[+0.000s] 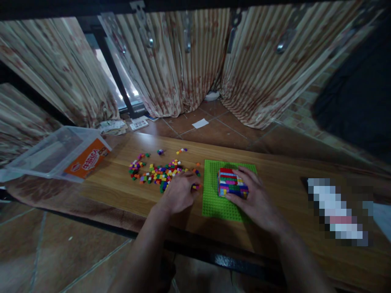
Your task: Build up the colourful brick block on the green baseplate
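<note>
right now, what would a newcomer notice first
Probably the striped, multicoloured plastic brick block, gripped by the right hand over a bright green studded baseplate. Small colourful plastic bricks lie scattered by the left hand; a clear plastic box with an orange label sits far left.

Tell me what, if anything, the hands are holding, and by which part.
The right hand grips the multicoloured brick block by its right side, thumb near, fingers far. Whether the left hand, at the loose bricks, holds any cannot be told.

The bricks (166,174) and studded baseplate (210,191) look plastic, the tabletop (287,183) smooth, probably wood.
</note>
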A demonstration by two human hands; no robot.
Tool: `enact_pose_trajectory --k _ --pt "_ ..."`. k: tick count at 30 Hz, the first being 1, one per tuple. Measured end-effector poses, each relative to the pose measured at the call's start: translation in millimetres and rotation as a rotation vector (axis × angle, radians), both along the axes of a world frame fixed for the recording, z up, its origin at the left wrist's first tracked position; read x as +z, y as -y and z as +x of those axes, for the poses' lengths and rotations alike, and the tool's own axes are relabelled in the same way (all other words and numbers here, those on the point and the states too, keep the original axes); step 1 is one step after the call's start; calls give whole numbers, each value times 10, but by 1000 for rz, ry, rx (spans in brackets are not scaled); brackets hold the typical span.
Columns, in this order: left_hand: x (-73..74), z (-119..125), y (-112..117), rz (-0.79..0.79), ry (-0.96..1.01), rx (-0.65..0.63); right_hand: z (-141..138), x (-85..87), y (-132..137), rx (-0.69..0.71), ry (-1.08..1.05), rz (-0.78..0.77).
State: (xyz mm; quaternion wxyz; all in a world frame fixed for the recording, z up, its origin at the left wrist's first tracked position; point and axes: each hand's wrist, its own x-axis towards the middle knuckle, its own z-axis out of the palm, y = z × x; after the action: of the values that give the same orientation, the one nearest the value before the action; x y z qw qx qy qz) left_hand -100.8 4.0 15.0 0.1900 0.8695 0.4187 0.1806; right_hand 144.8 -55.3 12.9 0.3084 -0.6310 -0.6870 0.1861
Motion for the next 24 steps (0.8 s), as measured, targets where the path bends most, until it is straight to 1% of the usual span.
enact_pose_trajectory --k 4,9,12,14,16,18,20,24 --pt "-24 17 4 27 -32 37 -18 -10 -14 -68 -6 25" --pt "-1 5 -4 45 -35 49 -41 -25 -27 -118 -28 59" --pt "46 14 -17 47 22 58 -82 35 3 -164 -97 170" --pt "90 37 -17 42 115 62 -125 95 31 -216 -190 295" --pt "135 82 0 -6 234 71 -176 143 58 -242 -315 368" --pt "169 148 36 -89 359 81 -234 163 82 -228 -444 345" --pt "184 228 84 -171 469 74 -296 157 103 -175 -536 262" --pt "171 380 173 -285 620 2 -401 120 129 -56 -642 140"
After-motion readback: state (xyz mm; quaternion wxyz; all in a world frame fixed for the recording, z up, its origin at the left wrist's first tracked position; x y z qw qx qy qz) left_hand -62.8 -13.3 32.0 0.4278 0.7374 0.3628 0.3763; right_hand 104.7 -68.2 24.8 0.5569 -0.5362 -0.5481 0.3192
